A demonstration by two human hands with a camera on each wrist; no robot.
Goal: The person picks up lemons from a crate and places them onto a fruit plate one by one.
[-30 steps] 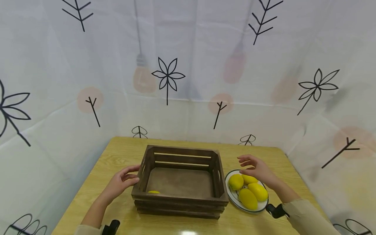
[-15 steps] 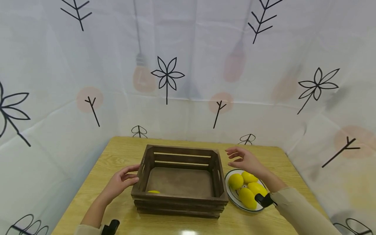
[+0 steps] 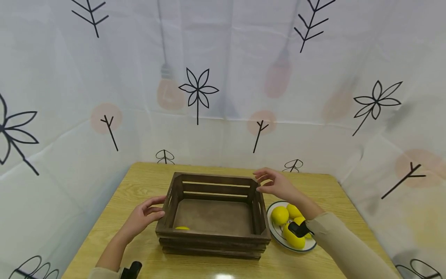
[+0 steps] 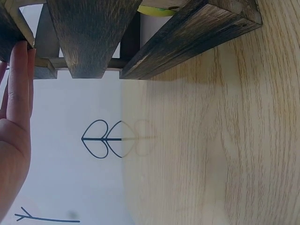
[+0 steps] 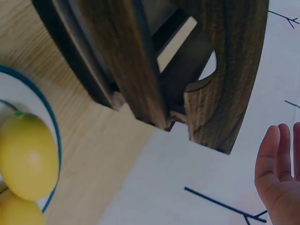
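A dark brown slatted wooden crate [image 3: 213,245] stands in the middle of the table in the head view. Just inside its front wall the top of a yellow fruit [image 3: 182,228] shows; the rest is hidden. My left hand [image 3: 141,219] touches the crate's left side with extended fingers [image 4: 19,93], as the left wrist view also shows. By the back right corner of the crate hovers my right hand [image 3: 277,186], its fingers loosely bent and holding nothing. In the right wrist view a gap separates these fingers [image 5: 267,152] from the crate's end with its cut-out handle.
Right of the crate sits a white plate [image 3: 276,231] with a dark rim line, bearing several yellow lemon-like fruits [image 3: 280,215]. My right forearm passes over part of it. The wooden table [image 3: 139,182] ends at a patterned cloth [image 3: 223,143] behind and along both sides.
My right hand has moved left and slightly away from me, from above the plate to the crate's back right corner. The left hand and the crate have stayed put.
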